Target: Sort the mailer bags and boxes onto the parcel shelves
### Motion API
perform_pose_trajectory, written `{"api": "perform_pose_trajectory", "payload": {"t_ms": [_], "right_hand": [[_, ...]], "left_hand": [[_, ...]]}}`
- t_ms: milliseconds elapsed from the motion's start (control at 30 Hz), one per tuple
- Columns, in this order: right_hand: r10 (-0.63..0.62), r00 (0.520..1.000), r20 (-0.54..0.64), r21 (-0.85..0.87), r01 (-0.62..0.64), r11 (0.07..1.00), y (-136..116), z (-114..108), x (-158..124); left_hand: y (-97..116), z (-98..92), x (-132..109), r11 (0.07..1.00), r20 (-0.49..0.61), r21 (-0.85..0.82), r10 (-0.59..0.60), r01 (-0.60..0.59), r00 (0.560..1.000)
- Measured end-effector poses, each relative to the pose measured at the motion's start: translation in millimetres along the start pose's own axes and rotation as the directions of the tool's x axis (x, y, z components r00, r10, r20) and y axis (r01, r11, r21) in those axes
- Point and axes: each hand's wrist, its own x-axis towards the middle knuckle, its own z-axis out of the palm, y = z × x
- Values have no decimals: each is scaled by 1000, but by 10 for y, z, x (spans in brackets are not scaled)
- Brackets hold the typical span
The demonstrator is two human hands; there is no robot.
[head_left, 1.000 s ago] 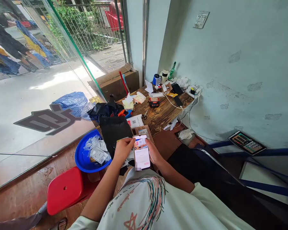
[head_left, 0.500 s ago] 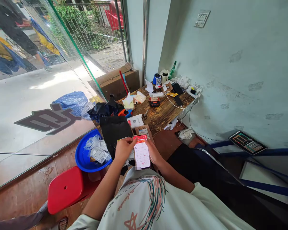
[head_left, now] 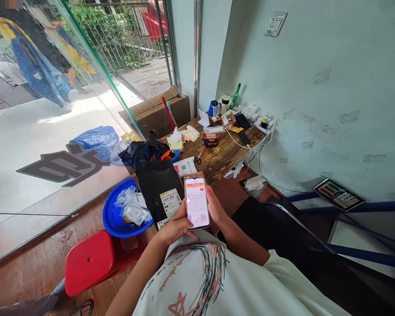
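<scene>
Just below the frame's centre, my left hand (head_left: 175, 229) grips the phone (head_left: 198, 205) by its lower-left corner, my right hand (head_left: 216, 207) half-curled along its right edge. It's probably light, stiff, slippery, breakable; best held by the sides.

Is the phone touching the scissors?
Apart. The head view shows the scissors lying on the table, with a strip of brown box visible between them and the phone.

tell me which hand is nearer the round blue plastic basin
Left. The left hand is right of the basin; the right hand is farther right, beyond the lit rectangular phone.
</scene>
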Motion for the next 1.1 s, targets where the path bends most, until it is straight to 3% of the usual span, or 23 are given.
{"api": "perform_pose_trajectory", "payload": {"t_ms": [100,200,300,533,900,1100], "right_hand": [[-70,989,128,-83,81,993,-141,-11,-77],[-13,963,269,-113,45,993,-200,-29,-132],[40,946,322,-126,1,992,-175,-44,-159],[5,927,375,-181,68,981,-90,-68,-161],[-51,914,401,-221,151,964,-60,-27,-108],[-56,953,299,-192,117,974,-32,49,-77]], "left_hand": [[24,-21,-26,997,-28,36,65,-64,998],[60,-39,-45,991,-38,77,110,-107,993],[71,-76,-49,986,-51,103,139,-133,989],[29,-207,-15,992,-32,25,121,-120,992],[110,-210,-30,995,-67,-17,99,-101,993],[160,-161,-28,993,-54,17,117,-116,992]]}}
